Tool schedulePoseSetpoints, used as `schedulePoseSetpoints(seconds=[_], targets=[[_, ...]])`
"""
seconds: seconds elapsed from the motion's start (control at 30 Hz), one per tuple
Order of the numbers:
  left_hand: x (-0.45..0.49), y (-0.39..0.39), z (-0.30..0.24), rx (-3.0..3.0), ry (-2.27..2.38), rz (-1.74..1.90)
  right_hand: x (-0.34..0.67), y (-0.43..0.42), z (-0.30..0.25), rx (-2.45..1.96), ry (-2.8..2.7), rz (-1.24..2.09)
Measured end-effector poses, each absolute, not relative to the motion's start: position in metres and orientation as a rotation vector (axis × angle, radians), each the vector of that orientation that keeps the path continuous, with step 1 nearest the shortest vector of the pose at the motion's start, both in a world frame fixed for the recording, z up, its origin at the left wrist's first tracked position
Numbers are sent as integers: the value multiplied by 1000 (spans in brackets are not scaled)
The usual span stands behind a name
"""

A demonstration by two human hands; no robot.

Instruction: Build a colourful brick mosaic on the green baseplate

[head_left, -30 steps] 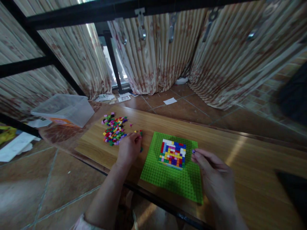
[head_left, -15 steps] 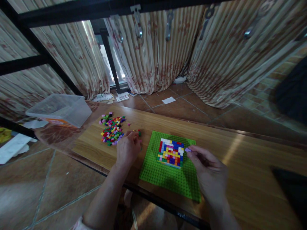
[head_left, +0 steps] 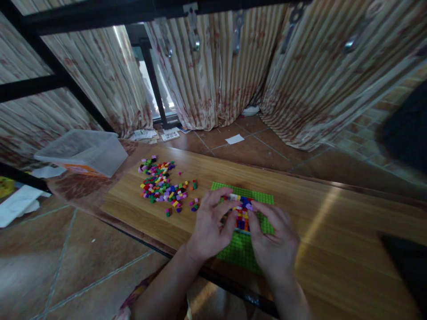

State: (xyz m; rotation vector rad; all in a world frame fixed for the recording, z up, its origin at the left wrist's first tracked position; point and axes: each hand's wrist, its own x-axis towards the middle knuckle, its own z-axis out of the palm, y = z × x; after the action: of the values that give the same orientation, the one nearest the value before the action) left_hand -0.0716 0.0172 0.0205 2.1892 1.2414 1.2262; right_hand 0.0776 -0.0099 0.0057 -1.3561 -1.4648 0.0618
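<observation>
A green studded baseplate (head_left: pixel 240 251) lies on the wooden table (head_left: pixel 333 235), with a patch of small coloured bricks (head_left: pixel 243 209) built on it. Both hands sit over that patch and hide most of it. My left hand (head_left: pixel 211 224) rests on the plate's left part, its fingers curled onto the bricks. My right hand (head_left: pixel 271 238) pinches a small purple brick (head_left: pixel 248 206) at the top of the patch. A heap of loose coloured bricks (head_left: pixel 162 186) lies on the table to the left.
A clear plastic box (head_left: pixel 83 152) stands at the table's far left end. Black metal frame bars (head_left: pixel 100 15) cross overhead. Striped curtains hang behind, papers (head_left: pixel 235 139) lie on the tiled floor, and a dark object (head_left: pixel 405 262) sits at the right edge.
My left hand left the loose bricks and moved right onto the baseplate. My right hand carried the purple brick from the patch's right edge onto its top. The loose bricks lie more spread out.
</observation>
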Motion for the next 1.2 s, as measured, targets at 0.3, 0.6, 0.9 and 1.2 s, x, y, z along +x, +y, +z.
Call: schedulePoseSetpoints(seconds=[0.3,0.6,0.9,1.2], targets=[[-67,16,21,2259,1191,1081,73,-9,3,-1388,-1576,-111],[-66,15,16,2334,1201,1064,79,-10,-2,-1462,-1075,379],[-64,14,13,2397,1231,1022,76,-7,-5,-1497,-893,629],[-62,12,16,2398,1241,1015,71,1,-13,-1539,-893,687]])
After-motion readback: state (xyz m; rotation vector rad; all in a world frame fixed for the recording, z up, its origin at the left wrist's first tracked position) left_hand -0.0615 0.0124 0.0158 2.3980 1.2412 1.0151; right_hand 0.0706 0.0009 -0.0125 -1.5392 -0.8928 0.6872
